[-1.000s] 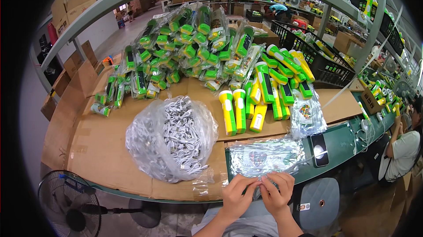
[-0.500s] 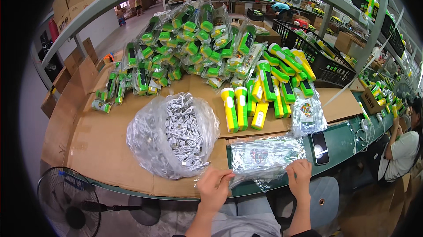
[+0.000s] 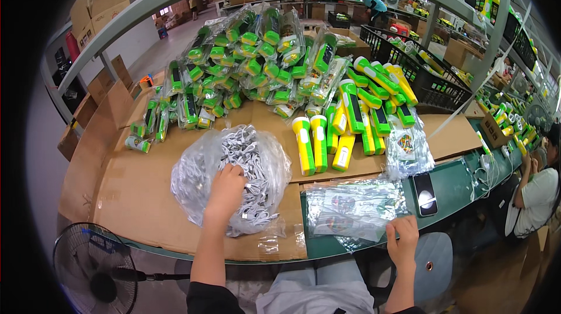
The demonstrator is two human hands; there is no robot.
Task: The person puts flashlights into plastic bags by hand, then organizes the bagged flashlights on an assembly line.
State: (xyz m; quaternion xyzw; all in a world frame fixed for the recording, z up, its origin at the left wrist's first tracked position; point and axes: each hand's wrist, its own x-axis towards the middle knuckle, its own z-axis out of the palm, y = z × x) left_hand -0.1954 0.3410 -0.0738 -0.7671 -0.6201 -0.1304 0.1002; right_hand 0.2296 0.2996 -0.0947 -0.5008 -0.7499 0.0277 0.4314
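Observation:
My left hand [image 3: 228,185] reaches into a large clear plastic bag [image 3: 196,177] of bundled white USB cables [image 3: 257,182]. Its fingers curl down among the cables and look closed on one, though the fingertips are partly hidden. At the front edge of the table, my right hand [image 3: 402,233] pinches the near right corner of a clear printed plastic sleeve [image 3: 350,229]. That sleeve lies over a flat stack of similar sleeves [image 3: 356,194]. Beyond them several loose yellow-green flashlights [image 3: 319,144] lie in a heap, with two side by side at its left.
A tall pile of bagged flashlights [image 3: 251,60] fills the back. More sleeves [image 3: 409,147] and a phone [image 3: 425,194] lie to the right. A black crate [image 3: 415,68] stands behind, a fan [image 3: 96,270] at lower left. A co-worker [image 3: 534,197] sits at far right.
My left hand has let go of the plastic sleeve and moved left and away from me, into the bag of cables. My right hand stays at the sleeve, close to where it was.

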